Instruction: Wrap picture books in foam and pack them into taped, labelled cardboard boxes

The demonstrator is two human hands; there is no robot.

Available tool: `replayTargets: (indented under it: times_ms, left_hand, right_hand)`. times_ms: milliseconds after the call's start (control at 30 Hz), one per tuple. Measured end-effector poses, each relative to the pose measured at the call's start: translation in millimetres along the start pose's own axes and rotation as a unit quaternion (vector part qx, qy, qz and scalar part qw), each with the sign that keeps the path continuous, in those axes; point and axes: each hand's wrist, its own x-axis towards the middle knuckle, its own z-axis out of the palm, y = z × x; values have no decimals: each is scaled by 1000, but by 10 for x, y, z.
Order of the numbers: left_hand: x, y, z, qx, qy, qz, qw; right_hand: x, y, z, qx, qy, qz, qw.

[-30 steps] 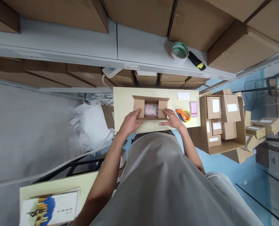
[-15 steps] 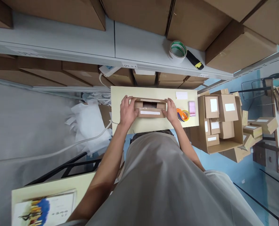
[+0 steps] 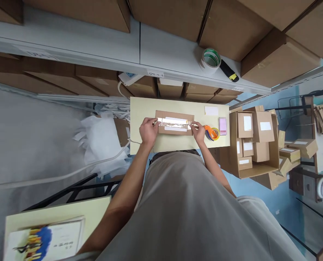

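Note:
On the small cream table point(image 3: 142, 106), a flat brown cardboard box point(image 3: 175, 114) lies with its top flaps closed. A shiny strip of clear packing tape point(image 3: 175, 124) runs along its top, between two white labels. The left end of the strip is pinched between the thumb and fingers of my left hand point(image 3: 148, 131). At the other end, my right hand point(image 3: 199, 132) pinches the tape near the box's right edge. Just right of that hand lies an orange tape dispenser point(image 3: 211, 132) with a yellow-edged roll.
A pink pad point(image 3: 223, 126) and a white label point(image 3: 211, 110) lie at the table's right. A large carton point(image 3: 233, 145) of small boxes stands beyond it. Above, a shelf point(image 3: 172, 50) holds cartons, a tape roll point(image 3: 211, 59) and a cutter point(image 3: 229, 70). A white cable point(image 3: 104, 165) reaches the table's left.
The box's flaps, partly open before, are now folded down. My hands have moved from the flaps to the ends of the tape, now stretched along the top.

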Motion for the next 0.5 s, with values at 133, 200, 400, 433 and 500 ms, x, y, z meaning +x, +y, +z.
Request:
replayTargets:
  times_ms: [133, 200, 400, 433, 500]
  left_hand:
    - [56, 84, -29, 21, 0, -26, 999]
    - [50, 116, -56, 20, 0, -29, 999]
    - [-136, 191, -62, -19, -7, 6, 1000]
    - [-173, 198, -38, -24, -12, 11, 1000]
    - [-231, 200, 26, -26, -31, 11, 999]
  right_hand:
    - [7, -70, -3, 23, 10, 26, 999]
    - [-5, -101, -24, 11, 20, 35, 999]
    - [-71, -115, -229, -18, 75, 17, 997]
    - [-82, -98, -265, -25, 78, 14, 997]
    - [-104, -48, -310, -42, 81, 16, 996]
